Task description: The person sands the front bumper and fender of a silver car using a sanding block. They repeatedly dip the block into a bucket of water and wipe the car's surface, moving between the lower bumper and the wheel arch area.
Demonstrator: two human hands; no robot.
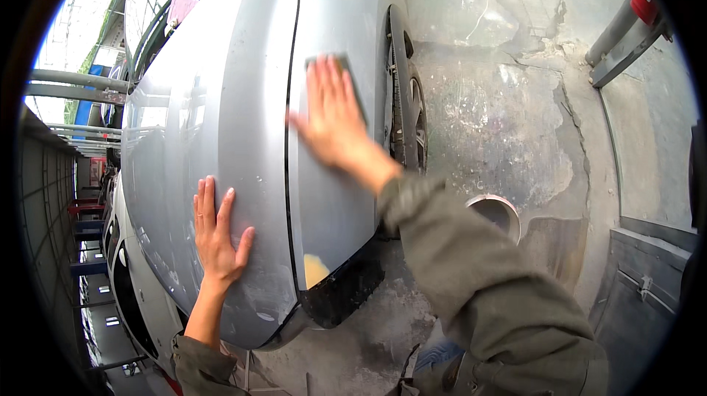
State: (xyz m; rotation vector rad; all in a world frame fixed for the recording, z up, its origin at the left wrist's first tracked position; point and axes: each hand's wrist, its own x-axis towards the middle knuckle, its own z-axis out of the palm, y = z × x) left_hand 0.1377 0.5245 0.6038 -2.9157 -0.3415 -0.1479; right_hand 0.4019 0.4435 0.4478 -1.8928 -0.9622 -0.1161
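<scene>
- Beneath the right hand (333, 112), on the fender, lies a dark, flat, straight-edged pad (343, 62), showing past the fingertips and little-finger side.
- The right hand lies flat over it, fingers extended, thumb out to the left; I cannot tell whether it grips the pad's edges.
- Under that pad and hand spreads the silver-grey, smoothly curved car fender (331, 204).
- Left of and nearer the person than the right hand, the left hand (219, 237) rests spread and palm-down, grasping nothing, on the silver-grey, broad car hood (250, 101).
- Between the hands runs the dark, narrow panel gap (287, 167).
- Nearer the person than the right hand, the fender's corner bears a pale yellow, rounded patch (316, 269).
- Just right of the right hand is a dark-tyred car wheel (418, 112).
- Beyond the right wrist, partly behind the olive sleeve (501, 285), stands a round, pale-rimmed bucket (518, 225).
</scene>
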